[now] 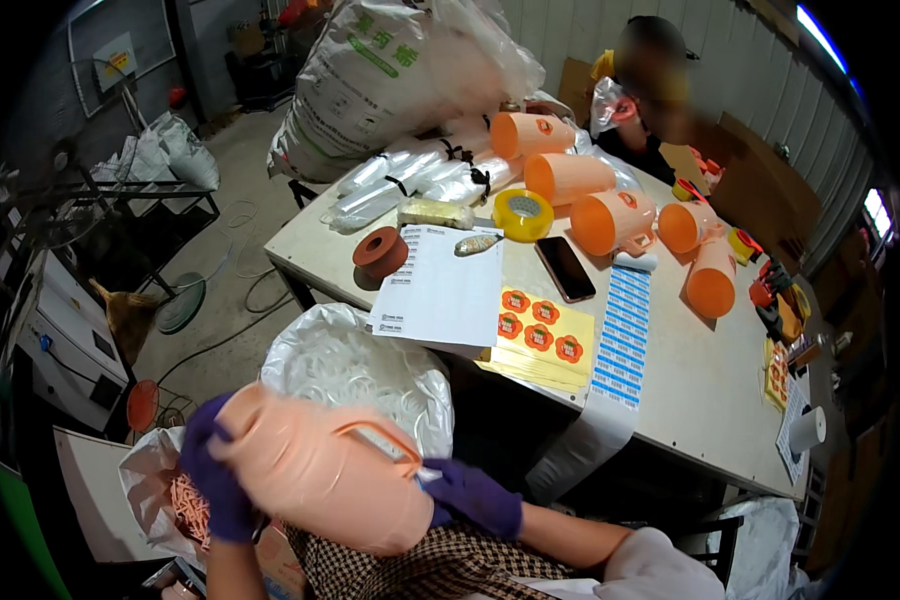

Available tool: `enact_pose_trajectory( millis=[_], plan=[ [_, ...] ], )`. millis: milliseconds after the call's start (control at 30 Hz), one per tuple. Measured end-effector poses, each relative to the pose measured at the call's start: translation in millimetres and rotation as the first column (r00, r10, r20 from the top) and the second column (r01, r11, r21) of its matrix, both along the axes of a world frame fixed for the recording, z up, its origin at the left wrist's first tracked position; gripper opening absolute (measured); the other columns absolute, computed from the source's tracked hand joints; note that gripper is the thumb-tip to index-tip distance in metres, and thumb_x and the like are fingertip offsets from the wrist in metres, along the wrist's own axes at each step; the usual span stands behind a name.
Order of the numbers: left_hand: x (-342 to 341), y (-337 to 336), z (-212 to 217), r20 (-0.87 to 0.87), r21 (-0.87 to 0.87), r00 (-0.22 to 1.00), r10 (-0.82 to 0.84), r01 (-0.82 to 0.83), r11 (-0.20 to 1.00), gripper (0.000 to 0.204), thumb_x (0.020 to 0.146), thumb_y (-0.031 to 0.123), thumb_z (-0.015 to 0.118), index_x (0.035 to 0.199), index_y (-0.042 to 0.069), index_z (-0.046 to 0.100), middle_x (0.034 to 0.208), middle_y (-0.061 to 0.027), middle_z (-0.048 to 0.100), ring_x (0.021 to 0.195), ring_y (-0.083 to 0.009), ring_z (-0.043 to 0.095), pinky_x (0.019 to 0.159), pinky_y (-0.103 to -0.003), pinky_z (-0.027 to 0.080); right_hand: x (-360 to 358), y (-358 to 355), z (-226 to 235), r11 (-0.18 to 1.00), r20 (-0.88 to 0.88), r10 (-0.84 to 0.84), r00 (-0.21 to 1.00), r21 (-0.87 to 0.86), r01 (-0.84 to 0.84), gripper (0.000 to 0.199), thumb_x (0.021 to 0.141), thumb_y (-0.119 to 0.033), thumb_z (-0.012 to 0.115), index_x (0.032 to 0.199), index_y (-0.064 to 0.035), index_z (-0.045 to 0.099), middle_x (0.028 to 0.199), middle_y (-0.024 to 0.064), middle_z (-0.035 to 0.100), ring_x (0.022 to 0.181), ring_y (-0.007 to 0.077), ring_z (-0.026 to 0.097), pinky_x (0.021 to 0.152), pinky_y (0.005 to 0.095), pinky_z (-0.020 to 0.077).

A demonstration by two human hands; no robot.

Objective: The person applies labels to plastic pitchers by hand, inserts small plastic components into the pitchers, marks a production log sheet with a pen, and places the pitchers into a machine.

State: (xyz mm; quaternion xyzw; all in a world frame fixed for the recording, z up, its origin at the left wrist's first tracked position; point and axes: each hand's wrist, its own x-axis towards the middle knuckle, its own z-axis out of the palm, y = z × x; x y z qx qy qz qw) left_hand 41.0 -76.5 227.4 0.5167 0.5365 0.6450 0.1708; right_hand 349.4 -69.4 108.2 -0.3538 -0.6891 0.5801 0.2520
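Both your gloved hands grip one peach plastic jug (315, 480): left hand (213, 470) closed around its base, right hand (475, 495) clasping beside the handle, over your lap.

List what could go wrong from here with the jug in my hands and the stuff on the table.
1. The orange jug is held off the table between the gloved left hand and right hand, over an open bag of white rings; a slip could drop it there.
2. The strip of blue labels hangs over the table edge and might slide off.
3. The phone lies close to loose jugs lying on their sides, which may roll.
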Motion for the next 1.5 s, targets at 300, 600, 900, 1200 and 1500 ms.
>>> enact_pose_trajectory(
  millis=[300, 600, 900, 1200, 1500],
  plan=[
    [-15.5, 116.8, -260.1, -0.519, -0.371, 0.793, -0.319, 0.127, 0.92, 0.018, 0.093, 0.012, 0.047, 0.085, 0.001, 0.06, 0.076, -0.0172, 0.064, 0.072, -0.0318, 0.063, 0.069, -0.04, 0.05, 78.5, 150.6, 93.4, 0.749, 0.253, -0.492, 0.833, 0.611, 0.257, 0.043, 0.095, -0.028, 0.066, 0.136, -0.017, 0.061, 0.095, 0.0131, 0.068, 0.086, 0.0277, 0.068, 0.079, 0.0358, 0.0538],
    [14.2, 102.5, -190.0, 0.515, -0.438, 0.842, -0.159, 0.419, 0.795, 0.033, 0.093, 0.004, 0.055, 0.125, 0.002, 0.062, 0.11, -0.0066, 0.068, 0.089, -0.0138, 0.064, 0.081, -0.028, 0.053, 12.1, 396.6, 59.9, 0.879, 0.798, -0.472, 0.375, 0.459, 0.131, 0.074, 0.087, -0.064, 0.054, 0.14, -0.0122, 0.054, 0.138, 0.0231, 0.056, 0.123, 0.0359, 0.058, 0.104, 0.043, 0.0462],
    [68.5, 103.4, -60.8, -0.168, -0.149, 0.955, -0.245, 0.221, 0.964, 0.025, 0.093, 0.003, 0.056, 0.115, 0.003, 0.068, 0.121, -0.0165, 0.067, 0.115, -0.0283, 0.063, 0.097, -0.037, 0.051, 150.9, 250.2, 82.8, 0.561, 0.276, -0.606, 0.746, 0.813, 0.155, 0.061, 0.079, -0.001, 0.059, 0.14, -0.0086, 0.05, 0.119, 0.0234, 0.055, 0.107, 0.0376, 0.059, 0.091, 0.0406, 0.051],
    [282.8, 164.7, -106.8, -0.758, -0.166, 0.447, -0.476, 0.573, 0.802, 0.048, 0.089, 0.028, 0.062, 0.124, -0.004, 0.059, 0.128, -0.0207, 0.061, 0.121, -0.0353, 0.055, 0.108, -0.045, 0.04, 184.7, 160.1, 26.6, 0.507, 0.238, -0.68, 0.694, 0.836, 0.21, 0.025, 0.086, -0.025, 0.074, 0.109, -0.0148, 0.075, 0.098, 0.0092, 0.066, 0.077, 0.0248, 0.068, 0.068, 0.0352, 0.0556],
    [293.0, 165.8, -148.6, -0.756, -0.156, 0.436, -0.488, 0.604, 0.781, 0.046, 0.089, 0.026, 0.061, 0.123, -0.005, 0.06, 0.128, -0.0211, 0.061, 0.122, -0.035, 0.056, 0.111, -0.046, 0.038, 184.5, 177.1, 11.5, 0.575, 0.414, -0.68, 0.605, 0.813, 0.09, 0.026, 0.089, -0.033, 0.068, 0.112, -0.0235, 0.074, 0.092, 0.0078, 0.062, 0.077, 0.0259, 0.066, 0.063, 0.0374, 0.0539]
  ],
)
